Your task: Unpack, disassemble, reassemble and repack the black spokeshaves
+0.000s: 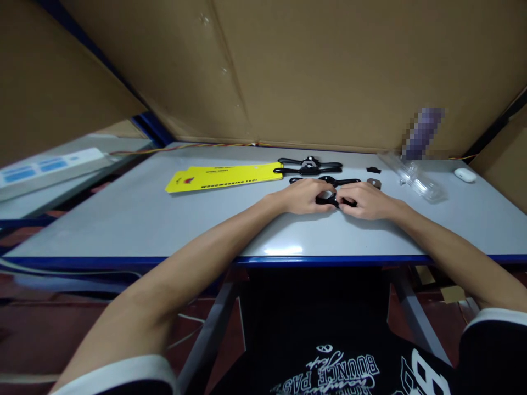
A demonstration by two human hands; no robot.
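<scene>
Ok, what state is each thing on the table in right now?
Left hand: closed on one end of the black tool.
Right hand: closed on its other end.
Black tool: flat on the table, middle showing between the hands.
Second tool: flat, untouched.
Third tool: flat behind the hands, partly hidden.
Yellow card: flat.
Clear package: lying down; open or shut, cannot tell.
White case: shut.

A yellow card (pixel 224 176) is seen at eleven o'clock of black tools (pixel 309 165); the table (pixel 164 219) is grey, blue-edged.
</scene>
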